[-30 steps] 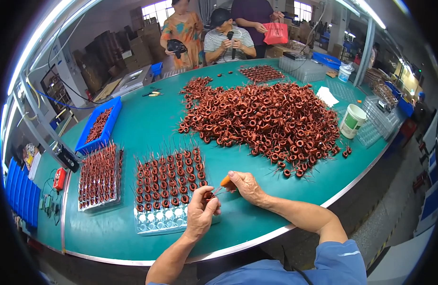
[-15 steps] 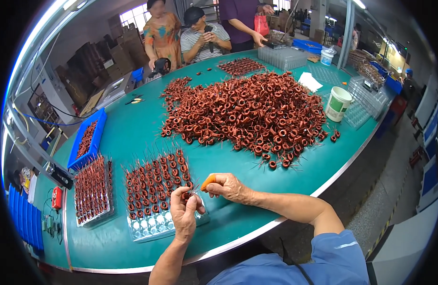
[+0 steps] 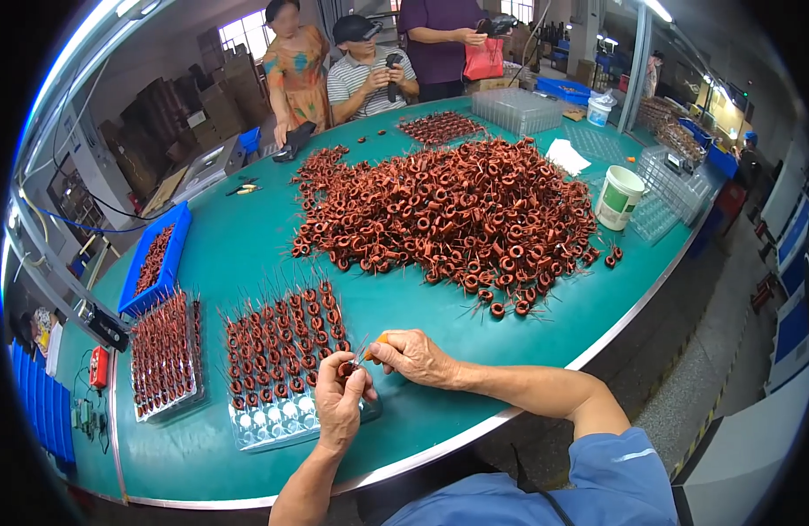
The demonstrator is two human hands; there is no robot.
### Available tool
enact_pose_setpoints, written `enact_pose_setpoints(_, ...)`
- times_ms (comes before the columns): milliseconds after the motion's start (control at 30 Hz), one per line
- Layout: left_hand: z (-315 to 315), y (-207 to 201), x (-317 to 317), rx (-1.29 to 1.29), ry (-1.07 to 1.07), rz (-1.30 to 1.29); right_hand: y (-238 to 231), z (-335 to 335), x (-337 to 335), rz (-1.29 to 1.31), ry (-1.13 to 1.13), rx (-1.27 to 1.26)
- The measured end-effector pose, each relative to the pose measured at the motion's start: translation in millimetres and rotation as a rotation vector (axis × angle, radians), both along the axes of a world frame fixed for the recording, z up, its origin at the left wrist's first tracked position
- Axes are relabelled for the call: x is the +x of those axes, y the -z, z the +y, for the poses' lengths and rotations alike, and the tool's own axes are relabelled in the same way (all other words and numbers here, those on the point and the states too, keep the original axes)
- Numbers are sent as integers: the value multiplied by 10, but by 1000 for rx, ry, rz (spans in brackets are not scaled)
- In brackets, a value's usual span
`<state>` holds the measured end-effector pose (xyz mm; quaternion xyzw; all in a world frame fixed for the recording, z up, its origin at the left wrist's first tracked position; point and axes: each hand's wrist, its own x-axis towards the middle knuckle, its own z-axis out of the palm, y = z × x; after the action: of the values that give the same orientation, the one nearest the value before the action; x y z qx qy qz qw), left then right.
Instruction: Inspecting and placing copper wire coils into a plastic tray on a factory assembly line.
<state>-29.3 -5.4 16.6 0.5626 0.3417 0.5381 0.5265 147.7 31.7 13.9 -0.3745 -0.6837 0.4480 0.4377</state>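
Note:
My left hand (image 3: 339,405) is closed with a small reddish-brown wire-wound ring coil (image 3: 346,370) pinched between thumb and fingers, its thin leads sticking up. My right hand (image 3: 419,359) grips a tool with an orange handle (image 3: 377,345). The tool's thin tip meets or comes very close to the coil; my fingers hide the exact contact. Just beyond my left hand lies a clear plastic tray (image 3: 277,422) with rows of similar coils (image 3: 282,346) standing in it and bare cups along the near edge.
A large heap of coils (image 3: 457,215) covers the middle of the green table (image 3: 404,302). At left are a second filled tray (image 3: 166,355) and a blue bin (image 3: 178,237). A white bucket (image 3: 619,198) and clear trays (image 3: 676,184) stand at right. Several people (image 3: 369,79) are across the table.
My right hand has brought the orange-handled tool left and down to the coil in my left hand. Across the table, a person in purple has lifted a dark object.

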Motion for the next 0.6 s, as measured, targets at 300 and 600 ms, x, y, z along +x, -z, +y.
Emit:
enact_pose_setpoints(300,101,3,26,64,-45,108,-68,-7,41,-146,170,482)
enact_pose_setpoints(600,129,-133,-97,39,-29,140,-255,88,-9,360,-62,-372)
